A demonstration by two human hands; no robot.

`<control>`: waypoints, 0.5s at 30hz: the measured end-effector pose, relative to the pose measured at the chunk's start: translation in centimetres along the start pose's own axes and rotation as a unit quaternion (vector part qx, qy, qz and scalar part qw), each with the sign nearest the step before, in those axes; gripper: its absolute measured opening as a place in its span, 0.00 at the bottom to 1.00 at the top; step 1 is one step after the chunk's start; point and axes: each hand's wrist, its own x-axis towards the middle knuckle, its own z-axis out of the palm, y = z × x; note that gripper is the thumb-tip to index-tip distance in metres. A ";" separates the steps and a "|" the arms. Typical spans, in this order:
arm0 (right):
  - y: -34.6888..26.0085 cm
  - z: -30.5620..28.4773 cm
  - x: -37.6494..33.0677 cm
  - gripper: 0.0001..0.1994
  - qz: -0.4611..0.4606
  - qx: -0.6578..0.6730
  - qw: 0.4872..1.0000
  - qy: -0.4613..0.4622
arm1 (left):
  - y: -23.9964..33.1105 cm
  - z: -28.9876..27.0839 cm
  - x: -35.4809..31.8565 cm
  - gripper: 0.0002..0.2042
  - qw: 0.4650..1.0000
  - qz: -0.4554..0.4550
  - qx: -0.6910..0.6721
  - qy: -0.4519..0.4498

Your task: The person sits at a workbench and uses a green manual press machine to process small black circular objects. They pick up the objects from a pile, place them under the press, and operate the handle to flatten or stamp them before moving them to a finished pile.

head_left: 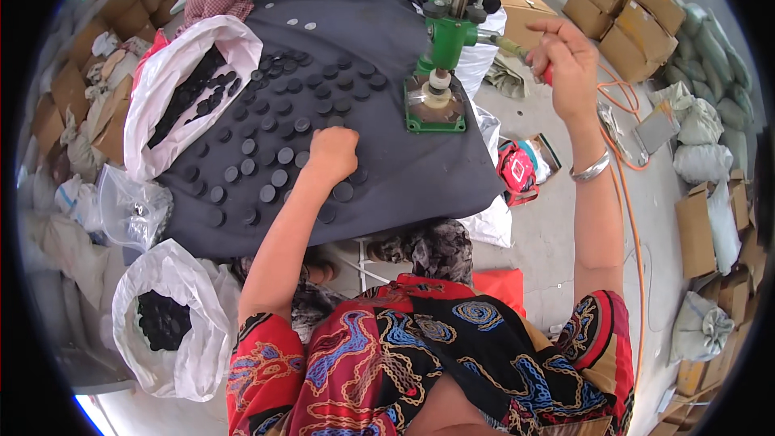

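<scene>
My left hand (pixel 333 152) is closed in a loose fist among many round black caps (pixel 282 155) spread over the dark cloth. Its fingertips are turned away, so whatever they may hold is hidden. To the right on the table stands a green hand press (pixel 448 44) with a metal column and a pale round die (pixel 438 85) above its base plate. My right hand (pixel 565 56) is raised at the end of the press lever (pixel 507 44), its fingers curled about a red knob (pixel 549 74) while the index finger stretches out to the left.
A white sack (pixel 137 133) of black parts lies open at the table's left; another bag (pixel 214 355) of black pieces stands below it. Clear plastic bag (pixel 121 210) between them. Cardboard boxes (pixel 642 40), sacks (pixel 701 327) and an orange hose (pixel 635 250) are on the right.
</scene>
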 end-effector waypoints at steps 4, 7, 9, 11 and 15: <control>-0.8 -0.6 2.8 0.13 0.020 0.020 1.000 0.005 | 1.0 1.6 2.3 0.14 0.994 0.038 -0.067 0.073; -1.5 -0.6 4.5 0.14 0.033 0.023 0.999 0.000 | 2.1 3.1 4.5 0.14 0.983 0.047 -0.117 0.136; -1.8 -0.3 5.2 0.14 0.044 0.029 0.999 -0.005 | 2.4 3.8 5.1 0.15 0.973 0.047 -0.151 0.168; -1.5 -0.3 5.2 0.13 0.039 0.029 0.999 -0.004 | 2.5 4.4 5.6 0.17 0.960 0.054 -0.192 0.198; -1.3 -0.6 5.1 0.15 0.046 0.017 0.999 -0.008 | 2.4 4.7 5.3 0.21 0.951 0.019 -0.234 0.201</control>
